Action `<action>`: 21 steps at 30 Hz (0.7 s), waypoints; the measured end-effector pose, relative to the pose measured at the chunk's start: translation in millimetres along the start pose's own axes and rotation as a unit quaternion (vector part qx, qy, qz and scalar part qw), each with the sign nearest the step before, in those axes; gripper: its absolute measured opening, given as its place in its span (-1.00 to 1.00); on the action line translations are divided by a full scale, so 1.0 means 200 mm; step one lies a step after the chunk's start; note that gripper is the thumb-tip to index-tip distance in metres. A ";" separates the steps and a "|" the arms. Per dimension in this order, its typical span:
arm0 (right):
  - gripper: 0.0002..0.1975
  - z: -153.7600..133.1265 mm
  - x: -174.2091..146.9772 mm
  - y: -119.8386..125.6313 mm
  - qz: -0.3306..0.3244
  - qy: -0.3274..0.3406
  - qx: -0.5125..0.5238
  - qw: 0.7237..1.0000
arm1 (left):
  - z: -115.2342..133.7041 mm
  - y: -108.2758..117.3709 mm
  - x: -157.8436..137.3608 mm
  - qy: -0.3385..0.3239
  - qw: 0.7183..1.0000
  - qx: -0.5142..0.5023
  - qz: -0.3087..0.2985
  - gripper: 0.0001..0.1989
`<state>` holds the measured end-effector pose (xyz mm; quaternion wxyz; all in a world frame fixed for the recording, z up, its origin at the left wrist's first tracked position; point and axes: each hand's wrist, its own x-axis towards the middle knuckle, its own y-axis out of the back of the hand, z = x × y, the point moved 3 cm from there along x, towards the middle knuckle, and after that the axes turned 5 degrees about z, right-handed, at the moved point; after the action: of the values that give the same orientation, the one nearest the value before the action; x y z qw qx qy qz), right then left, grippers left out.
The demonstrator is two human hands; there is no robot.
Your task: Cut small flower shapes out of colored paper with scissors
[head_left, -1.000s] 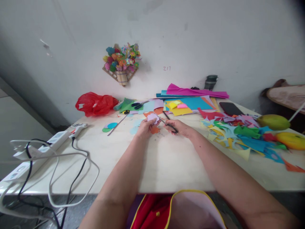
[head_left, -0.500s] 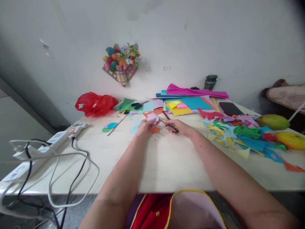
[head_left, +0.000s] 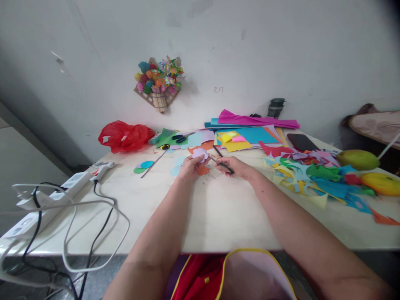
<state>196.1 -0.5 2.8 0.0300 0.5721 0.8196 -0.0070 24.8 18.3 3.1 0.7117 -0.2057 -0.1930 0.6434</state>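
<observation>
My left hand (head_left: 191, 166) pinches a small piece of lilac paper (head_left: 200, 154) with a notched outline, above the middle of the table. In my right hand (head_left: 233, 166) is a pair of scissors (head_left: 225, 168) with dark handles, its blades pointing left at the paper's edge. Whether the blades are apart is too small to tell. Under and around the hands lie orange paper pieces (head_left: 203, 170) and pale blue paper (head_left: 175, 170). A dark pen-like stick (head_left: 218, 151) lies just behind the scissors.
Colourful paper scraps (head_left: 300, 175) spread on the right, near a phone (head_left: 302, 142) and two mangoes (head_left: 358, 160). Stacked coloured sheets (head_left: 262, 135) lie at the back. A red plastic bag (head_left: 125, 136), second scissors (head_left: 183, 137) and paper circles (head_left: 146, 164) are left. A power strip (head_left: 46, 204) trails cables.
Both hands stay nearly in place; the lilac paper and the scissors have shifted only very slightly.
</observation>
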 end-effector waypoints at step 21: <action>-0.75 -0.01 -0.01 -0.01 0.002 0.007 -0.003 1.000 | 0.00 0.01 0.01 -0.006 1.000 0.012 0.004 -0.91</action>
<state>193.9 -3.0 4.9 0.0261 0.5737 0.8186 -0.0001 23.7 20.1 1.6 0.7106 -0.1945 -0.1886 0.6493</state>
